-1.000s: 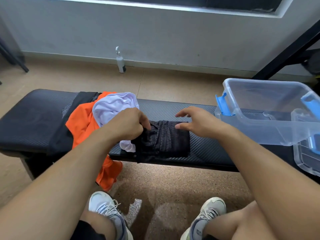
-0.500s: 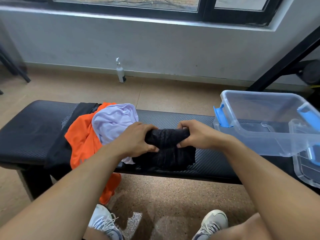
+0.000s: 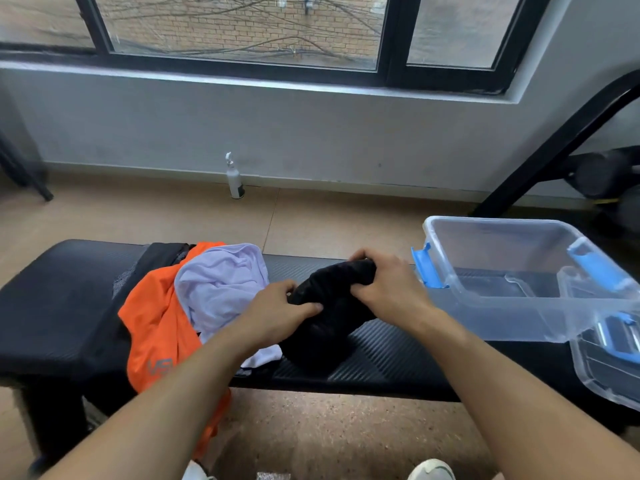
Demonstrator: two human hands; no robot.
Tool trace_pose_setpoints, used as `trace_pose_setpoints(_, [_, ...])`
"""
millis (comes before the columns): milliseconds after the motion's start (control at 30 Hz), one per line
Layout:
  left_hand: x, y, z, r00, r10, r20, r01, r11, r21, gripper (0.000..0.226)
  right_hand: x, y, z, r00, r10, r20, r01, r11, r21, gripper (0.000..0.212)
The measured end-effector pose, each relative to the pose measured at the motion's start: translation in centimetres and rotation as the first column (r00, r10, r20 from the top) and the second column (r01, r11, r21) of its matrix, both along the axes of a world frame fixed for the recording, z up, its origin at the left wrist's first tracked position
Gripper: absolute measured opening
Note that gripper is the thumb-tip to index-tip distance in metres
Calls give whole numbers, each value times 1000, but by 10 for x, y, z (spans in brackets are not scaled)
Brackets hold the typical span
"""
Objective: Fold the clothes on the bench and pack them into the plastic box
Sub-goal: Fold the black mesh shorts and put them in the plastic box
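At the bottom edge, the toes of two white shoes [image 3: 431,471] show on the speckled floor [image 3: 329,434]. Above them a black padded bench [image 3: 52,299] runs from left to right. Both bare forearms reach forward over its near edge. The left hand [image 3: 277,315] and the right hand [image 3: 388,285] each clutch a folded black garment [image 3: 329,306], fingers curled tight into the cloth, the left at its near left end and the right at its far right end. The bundle is raised at the right-hand end and tilts toward the plastic box; whether its lower end touches the bench cannot be told. To the left of the hands lies a loose heap on the bench: a pale lilac shirt [image 3: 221,282] on top, an orange shirt [image 3: 156,327] beneath it that hangs over the near edge, and a dark garment [image 3: 162,254] under both. On the right end of the bench stands a clear plastic box [image 3: 519,306] with blue clips [image 3: 427,268], open on top, just beside the right hand. Its clear lid [image 3: 609,368] leans at the box's near right corner. Farther back, a small white bottle [image 3: 234,180] stands on the tan floor against the grey wall [image 3: 311,133], under a black-framed window [image 3: 391,39].
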State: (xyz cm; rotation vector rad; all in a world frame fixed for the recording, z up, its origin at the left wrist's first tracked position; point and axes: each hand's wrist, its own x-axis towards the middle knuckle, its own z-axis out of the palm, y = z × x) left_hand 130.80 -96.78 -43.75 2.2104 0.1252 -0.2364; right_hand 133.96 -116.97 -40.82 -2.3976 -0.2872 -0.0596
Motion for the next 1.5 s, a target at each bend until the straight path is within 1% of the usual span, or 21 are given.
trace_pose_setpoints(100, [-2,0,2,999,32,-10,-33,998,-54,13,1,-4,0,998,-38,-43,37,999,-16,23])
trace_pose_setpoints(167, [-1,2,2,991,134,-18,-136,980,-146,12,-1,-5,2,996,-67,-59,66,997,-26,22])
trace_pose_setpoints(267, [-1,-2,6,967,242,-85,-257,912,-319,19,-9,3,8,992,-122,7,122,989,-88,24])
trace_pose_setpoints(367, [-5,-8,10,960,269,-75,-278,885,-374,21,-20,17,11,996,-80,34,85,983,-165,28])
trace_pose_setpoints(467, [-5,-12,11,946,300,-125,-323,834,-448,17,-30,28,7,1000,-4,-23,0,987,-164,32])
trace_pose_setpoints(600, [-6,-12,19,952,260,-159,-305,803,-512,19,-42,38,1,987,109,-114,-127,978,-167,68])
trace_pose_setpoints(667, [-12,-14,27,958,234,-169,-288,766,-575,27,-45,38,-1,986,126,-112,-143,976,-165,86])
trace_pose_setpoints(733, [-16,-15,35,959,214,-185,-283,721,-632,32,-46,35,-1,989,104,-108,-119,983,-140,95])
trace_pose_setpoints(800, [-16,-15,40,972,179,-152,-235,712,-662,33,-43,30,1,995,71,-73,-78,992,-101,85])
trace_pose_setpoints(900, [-13,-14,46,991,132,-3,-107,787,-608,31,-34,15,7,999,3,-41,-1,999,52,54])
trace_pose_setpoints(967, [-10,-12,46,972,162,169,-57,865,-499,21,-27,3,9,993,-35,-109,57,977,206,44])
trace_pose_setpoints(1000, [-6,-10,45,952,189,242,-66,895,-442,18,-25,-1,10,982,-43,-184,99,946,310,41])
trace_pose_setpoints(1033, [-3,-7,42,939,199,282,-77,917,-391,25,-24,-5,12,960,-22,-280,145,892,428,40])
trace_pose_setpoints(1067, [1,-5,39,946,180,270,-71,927,-367,35,-23,-7,13,925,34,-377,190,821,539,39])
trace_pose_setpoints(1100, [3,-4,37,969,136,204,-49,922,-383,45,-22,-9,13,885,106,-454,228,751,620,39])
trace_pose_setpoints(1167, [2,-6,35,1000,-10,28,23,868,-495,50,-22,-10,13,809,231,-541,277,662,696,39])
trace_pose_setpoints(1233, [0,-14,32,996,-84,-41,48,837,-544,37,-20,-10,10,767,286,-574,290,643,709,42])
trace_pose_setpoints(1333, [2,-22,25,1000,27,1,-23,874,-485,30,-14,-11,4,735,290,-613,317,652,689,41])
trace_pose_setpoints(1400, [7,-25,21,994,104,19,-85,894,-441,33,-12,-14,8,705,379,-599,282,625,728,42])
trace_pose_setpoints(1467, [10,-29,23,988,147,55,-112,904,-412,35,-12,-12,12,724,386,-572,250,626,739,37])
trace_pose_setpoints(1500, [11,-32,25,985,148,86,-101,910,-401,36,-11,-9,13,771,314,-555,250,652,716,31])
